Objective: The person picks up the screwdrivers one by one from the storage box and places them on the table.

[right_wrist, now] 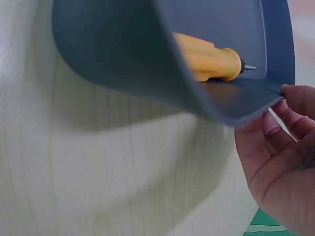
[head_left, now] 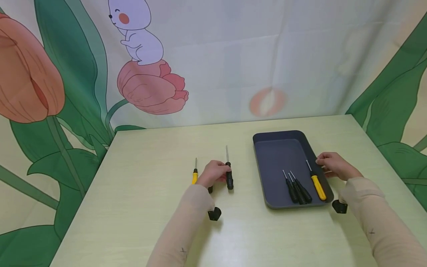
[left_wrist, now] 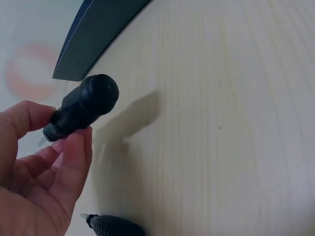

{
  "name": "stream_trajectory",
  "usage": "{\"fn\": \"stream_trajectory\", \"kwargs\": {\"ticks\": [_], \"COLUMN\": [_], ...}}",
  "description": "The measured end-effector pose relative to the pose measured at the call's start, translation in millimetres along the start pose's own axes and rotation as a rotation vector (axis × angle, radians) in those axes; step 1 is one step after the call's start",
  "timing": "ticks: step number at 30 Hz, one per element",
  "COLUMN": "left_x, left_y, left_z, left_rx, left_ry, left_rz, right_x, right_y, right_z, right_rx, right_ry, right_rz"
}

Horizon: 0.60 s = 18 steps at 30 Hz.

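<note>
My left hand (head_left: 213,173) pinches a black-handled screwdriver (head_left: 229,178) between thumb and fingers, its shaft pointing away from me. In the left wrist view the handle's butt end faces the camera and its shadow falls on the table. My right hand (head_left: 337,165) holds the right rim of a dark grey tray (head_left: 277,148), thumb on top and fingers below, as the right wrist view shows. Inside the tray lie several black-handled screwdrivers (head_left: 301,193) and one yellow-handled screwdriver (head_left: 318,187). Another yellow-and-black screwdriver (head_left: 195,176) lies left of my left hand, partly hidden by it.
Under my left hand another black-handled screwdriver (left_wrist: 115,226) lies on the pale wooden table (head_left: 133,193). A printed cloth (head_left: 227,66) with flowers and a white animal hangs behind the table's far edge. Black wrist devices (head_left: 215,214) sit under both sleeves.
</note>
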<state>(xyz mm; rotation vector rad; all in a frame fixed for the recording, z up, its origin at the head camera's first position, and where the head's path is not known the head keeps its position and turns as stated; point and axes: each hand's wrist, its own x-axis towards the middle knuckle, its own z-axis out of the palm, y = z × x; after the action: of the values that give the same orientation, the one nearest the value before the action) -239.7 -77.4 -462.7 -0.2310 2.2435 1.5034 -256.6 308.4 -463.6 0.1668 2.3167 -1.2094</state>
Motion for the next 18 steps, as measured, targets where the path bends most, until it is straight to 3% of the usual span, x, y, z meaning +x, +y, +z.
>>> {"fn": "stream_trajectory", "kwargs": {"ticks": [13, 18], "left_x": [9.3, 1.5], "left_y": [-12.0, -9.6], "left_z": [-6.3, -6.9], "left_rx": [0.078, 0.098], "left_ry": [0.05, 0.082], "left_rz": [-0.045, -0.066], "right_x": [-0.6, -0.9], "right_y": [-1.3, -1.2], "right_z": [0.3, -0.2], "right_rx": [0.004, 0.008], "right_ry": [0.003, 0.001], "right_rz": [0.004, -0.001]}}
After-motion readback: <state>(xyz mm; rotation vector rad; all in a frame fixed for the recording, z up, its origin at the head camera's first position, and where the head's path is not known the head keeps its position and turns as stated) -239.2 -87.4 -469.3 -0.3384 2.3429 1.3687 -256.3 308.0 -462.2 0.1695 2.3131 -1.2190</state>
